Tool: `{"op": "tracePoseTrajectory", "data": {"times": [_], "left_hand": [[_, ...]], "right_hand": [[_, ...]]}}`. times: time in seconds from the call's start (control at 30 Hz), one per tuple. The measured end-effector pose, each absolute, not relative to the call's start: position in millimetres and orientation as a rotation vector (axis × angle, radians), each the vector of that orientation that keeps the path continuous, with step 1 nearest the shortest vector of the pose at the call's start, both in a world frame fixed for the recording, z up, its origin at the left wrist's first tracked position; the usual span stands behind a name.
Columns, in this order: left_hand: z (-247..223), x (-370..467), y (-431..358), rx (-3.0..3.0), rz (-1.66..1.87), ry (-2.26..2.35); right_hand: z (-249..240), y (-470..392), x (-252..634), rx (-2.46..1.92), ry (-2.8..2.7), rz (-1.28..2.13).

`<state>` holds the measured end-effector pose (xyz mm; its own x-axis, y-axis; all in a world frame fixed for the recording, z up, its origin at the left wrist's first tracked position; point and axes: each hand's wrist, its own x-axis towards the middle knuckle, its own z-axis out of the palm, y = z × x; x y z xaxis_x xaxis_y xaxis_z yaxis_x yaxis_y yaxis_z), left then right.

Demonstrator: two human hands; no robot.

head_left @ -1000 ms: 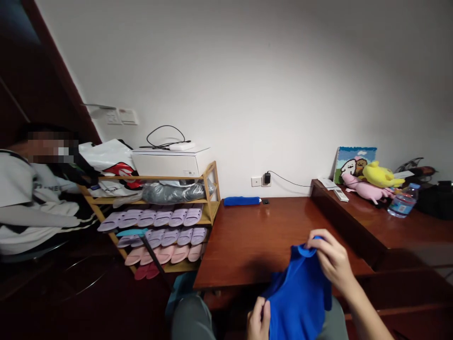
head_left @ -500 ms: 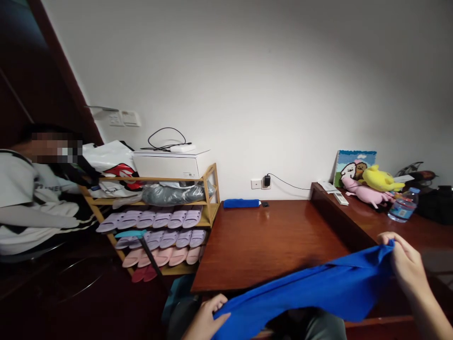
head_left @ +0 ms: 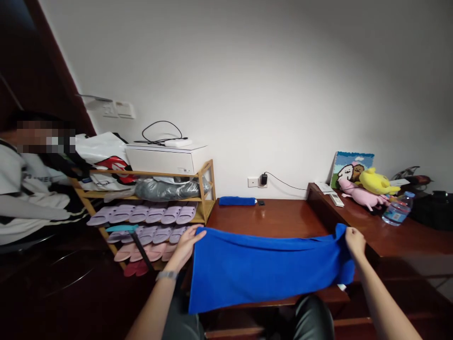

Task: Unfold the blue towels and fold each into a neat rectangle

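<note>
A blue towel (head_left: 265, 269) hangs stretched between my two hands, over the front part of the brown wooden table (head_left: 262, 222). My left hand (head_left: 189, 243) is closed on its upper left corner. The upper right corner is pinched in my right hand (head_left: 355, 242), where the cloth bunches up a little. A small white tag shows at the towel's lower right edge. Against the wall at the table's back lies a second blue cloth (head_left: 237, 201), folded into a narrow strip.
On the left stands a wooden shoe rack (head_left: 207, 208) with rows of slippers and a white box (head_left: 163, 158) on top. A person (head_left: 31, 189) sits beside it. The raised desk at right bears plush toys (head_left: 364, 193), a water bottle (head_left: 398, 208) and a remote (head_left: 337, 200).
Both hands have risen and my right hand has moved left. The towel, slanted and gathered before, is now spread wide and nearly level in front of me.
</note>
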<state>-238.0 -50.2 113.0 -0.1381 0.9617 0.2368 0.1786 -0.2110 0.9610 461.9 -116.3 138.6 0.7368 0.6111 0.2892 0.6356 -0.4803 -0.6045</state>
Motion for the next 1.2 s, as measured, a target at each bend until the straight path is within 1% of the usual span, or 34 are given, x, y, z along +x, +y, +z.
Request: {"op": "tracePoseTrajectory", "data": {"times": [0.1,0.17,0.23,0.33,0.37,0.43,0.53,0.63,0.7,0.8,0.9,1.0,1.1,1.2], "left_hand": [[102,-213,-11,1.526,1.409,1.602],[79,-195,-3,1.566,1.415,1.71],[44,-179,-7,1.731,1.33,1.752],[-12,-163,-15,2.204,0.841,1.837],[-26,-160,-16,2.292,0.677,1.867],[-45,-158,-13,2.339,0.49,1.929],[-51,-162,2,2.355,0.413,1.973],[-45,-169,19,2.371,0.376,1.974],[-39,-171,28,2.391,0.378,1.98],[-30,-166,41,2.458,0.486,1.994],[-27,-158,55,2.475,0.55,1.983],[-35,-152,69,2.381,0.428,2.006],[-45,-151,82,2.319,0.347,2.06],[-47,-151,92,2.301,0.307,2.079]], "right_hand": [[117,-83,434,-2.283,-0.893,0.04],[91,-74,411,-2.301,-0.882,0.056],[57,-72,388,-2.28,-1.009,0.084],[-1,-75,361,-2.287,-1.437,0.143],[-17,-77,355,-2.332,-1.553,0.153],[-39,-78,349,-2.465,-1.653,0.152],[-41,-76,352,-2.57,-1.678,0.135],[-21,-65,358,-2.613,-1.699,0.176],[-8,-53,360,-2.582,-1.733,0.111],[-2,-32,358,-2.408,-1.828,-0.049],[-12,-11,351,-2.342,-1.916,0.026],[-29,4,344,-2.426,-1.91,0.156],[-43,10,342,-2.494,-1.862,0.176],[-45,12,344,-2.523,-1.85,0.203]]}}
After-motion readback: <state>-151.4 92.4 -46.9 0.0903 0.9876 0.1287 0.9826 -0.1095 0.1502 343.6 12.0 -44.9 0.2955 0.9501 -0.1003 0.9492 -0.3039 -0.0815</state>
